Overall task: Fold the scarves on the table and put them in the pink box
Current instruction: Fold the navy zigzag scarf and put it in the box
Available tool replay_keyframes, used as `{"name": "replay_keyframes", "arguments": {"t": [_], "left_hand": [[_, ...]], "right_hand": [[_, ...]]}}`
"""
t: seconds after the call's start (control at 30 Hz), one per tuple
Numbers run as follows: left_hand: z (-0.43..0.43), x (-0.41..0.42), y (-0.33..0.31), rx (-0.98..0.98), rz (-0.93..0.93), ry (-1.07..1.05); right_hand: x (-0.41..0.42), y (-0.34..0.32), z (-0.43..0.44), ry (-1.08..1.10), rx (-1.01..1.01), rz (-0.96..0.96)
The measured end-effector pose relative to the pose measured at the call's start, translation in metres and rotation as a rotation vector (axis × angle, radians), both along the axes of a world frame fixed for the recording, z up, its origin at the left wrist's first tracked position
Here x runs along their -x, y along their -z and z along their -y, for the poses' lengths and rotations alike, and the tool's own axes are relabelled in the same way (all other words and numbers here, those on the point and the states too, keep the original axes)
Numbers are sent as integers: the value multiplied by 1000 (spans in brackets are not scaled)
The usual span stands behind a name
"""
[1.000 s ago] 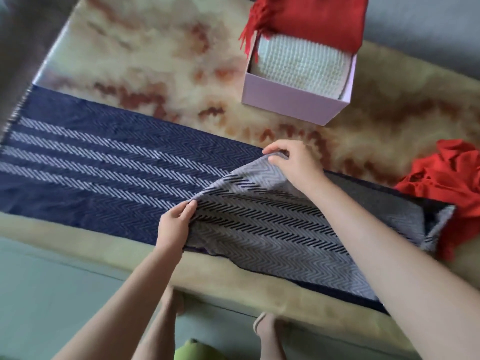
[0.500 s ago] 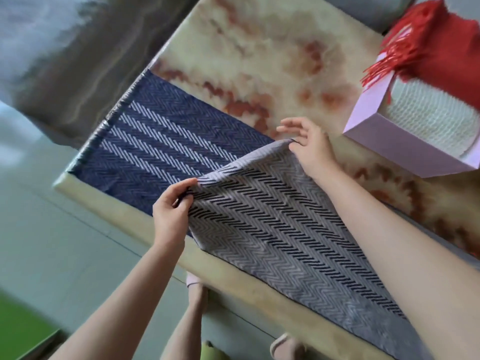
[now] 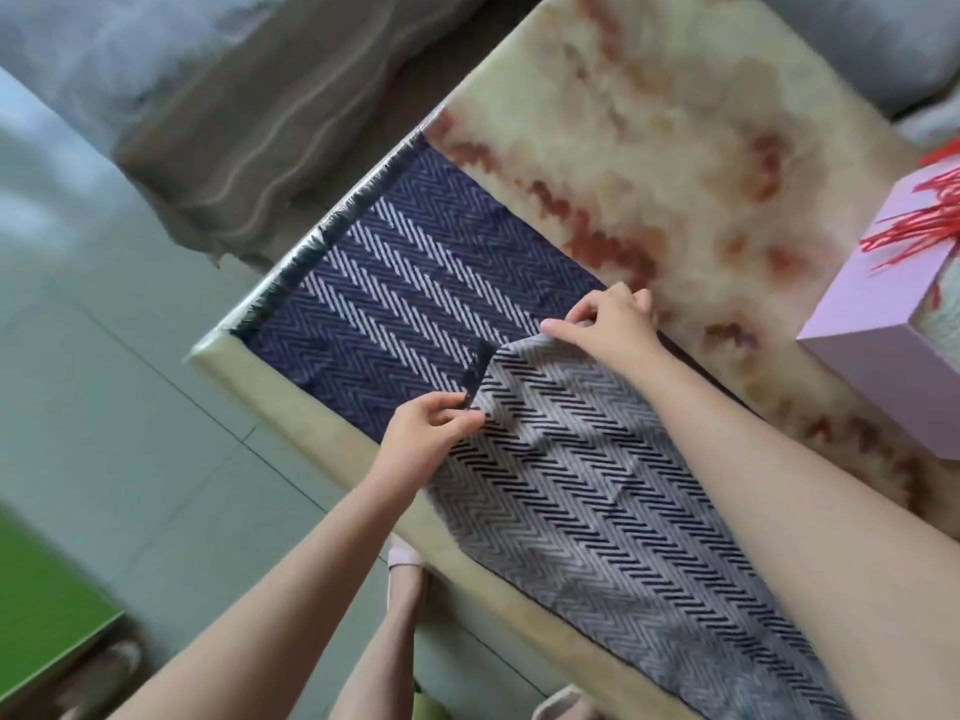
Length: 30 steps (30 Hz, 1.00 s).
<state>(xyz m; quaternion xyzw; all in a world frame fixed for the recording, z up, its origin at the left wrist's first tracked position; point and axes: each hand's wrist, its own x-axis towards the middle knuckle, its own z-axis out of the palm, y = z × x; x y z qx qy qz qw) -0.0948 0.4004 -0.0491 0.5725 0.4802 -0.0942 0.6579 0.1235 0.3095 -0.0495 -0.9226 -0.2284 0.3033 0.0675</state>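
Lying flat along the near side of the marbled bench point(image 3: 649, 148): one navy herringbone scarf point(image 3: 405, 283), fringed end at the bench's left corner, its other end turned back over itself, grey reverse uppermost. Left hand point(image 3: 421, 439): grip closed, thumb and fingers pinching the near corner of the turned-back end, slightly lifted. Right hand point(image 3: 608, 330): grip closed, fingertips pinching the far corner of the same edge, low on the cloth. Pink box point(image 3: 878, 366): on the bench at the right edge of view, well apart from both hands; red fringe point(image 3: 914, 236) hangs over its rim, a pale knitted piece point(image 3: 948, 324) inside.
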Motion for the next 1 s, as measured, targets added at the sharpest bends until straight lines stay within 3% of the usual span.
{"name": "replay_keyframes", "arguments": {"t": [0.23,0.47,0.57,0.7,0.87,1.0], "left_hand": [[-7,10,7,-185,-43,195],[-11,20,4,-191,-117,392],[-13,31,7,-176,-197,483],[-18,48,12,-205,-223,548],[-22,62,10,-129,-99,266],[-28,62,-1,-81,-34,-20]], "right_hand": [[-9,-12,-17,-277,398,-87],[-21,-24,-23,-179,550,-393],[-23,-29,-24,-134,307,-541],[-25,-29,-35,-3,-82,-490],[-30,-29,-62,3,-191,-297],[-31,-25,-84,77,-315,-288]]}}
